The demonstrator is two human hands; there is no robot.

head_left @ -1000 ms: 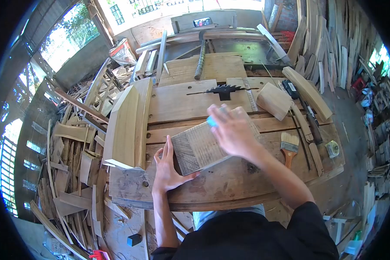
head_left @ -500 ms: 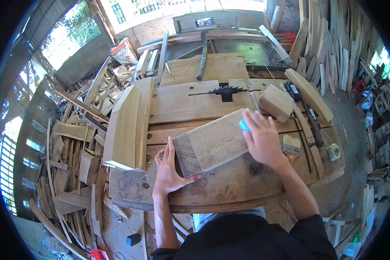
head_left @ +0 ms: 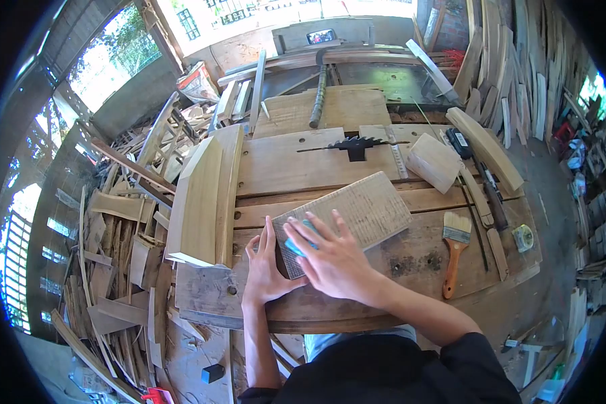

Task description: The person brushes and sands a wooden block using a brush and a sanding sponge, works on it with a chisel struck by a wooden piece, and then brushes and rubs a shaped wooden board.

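Nearest us, the curved front edge of the worn brown wooden workbench (head_left: 209,289) is running below our forearms. We are spreading our left hand (head_left: 266,273), finger and thumb apart, around the left end of a long rectangular wooden block (head_left: 367,205). With our right hand (head_left: 337,262), palm down, we are holding a bright blue pad (head_left: 293,247) against that same end; the two hands are nearly meeting. The block is lying obliquely on the bench, its right end reaching away from us. A stained stretch of bench top is separating it from a paintbrush (head_left: 453,266) with pale bristles and an orange-brown handle. At left, angular, smooth pale timbers (head_left: 198,202) are bordering the work area. The block is showing dark diagonal grooves at its left end and fine crosswise ribbing over its paler top. Beyond it, a squarish, smooth-faced wooden piece (head_left: 433,163) is resting at right, while a dark toothed saw blade (head_left: 355,143) is projecting through a bench opening. Farther back, a hooked tool with a banded handle (head_left: 318,101) is lying over a broad board (head_left: 350,108).
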